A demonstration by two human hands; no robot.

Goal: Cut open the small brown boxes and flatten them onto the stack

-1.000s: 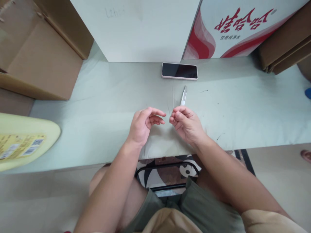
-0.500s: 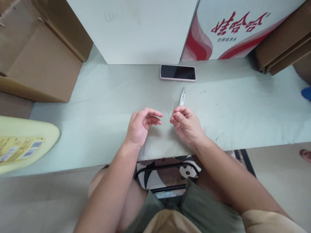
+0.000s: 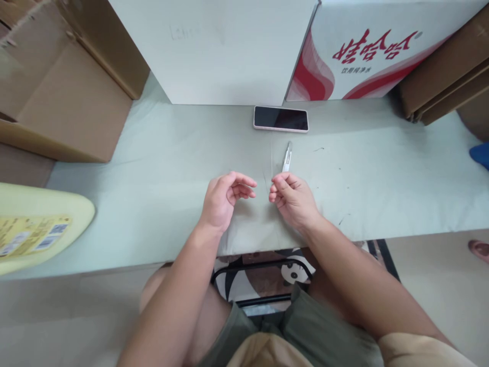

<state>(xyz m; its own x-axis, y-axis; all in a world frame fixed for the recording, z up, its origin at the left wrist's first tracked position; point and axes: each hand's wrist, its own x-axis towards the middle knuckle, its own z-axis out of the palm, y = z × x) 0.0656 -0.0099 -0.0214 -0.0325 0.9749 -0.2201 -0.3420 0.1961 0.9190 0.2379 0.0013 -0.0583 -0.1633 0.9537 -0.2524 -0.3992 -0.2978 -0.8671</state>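
My left hand (image 3: pixel 221 201) hovers over the near part of the table with its fingers curved and apart, nothing between them. Facing it across a small gap is my right hand (image 3: pixel 292 196), thumb and forefinger pinched together. Whatever is in that pinch, if anything, is too fine to make out; faint thin lines show near the fingertips. A slim white utility knife (image 3: pixel 287 157) lies just beyond my right fingers, its near end close to them or partly hidden. Farther back lies a phone (image 3: pixel 280 119) with a dark screen and a pale pink edge.
A white box (image 3: pixel 229 61) and a red-and-white carton (image 3: pixel 367 56) stand at the back of the pale green table cover (image 3: pixel 160 153). Cardboard boxes (image 3: pixel 84 97) stand left, folded cardboard (image 3: pixel 443 76) right. A yellow-green container (image 3: pixel 46 224) sits at the left edge.
The view has shifted slightly, so the table things sit a little lower. My right fingertips have closed up slightly; my left hand keeps nearly the same pose.
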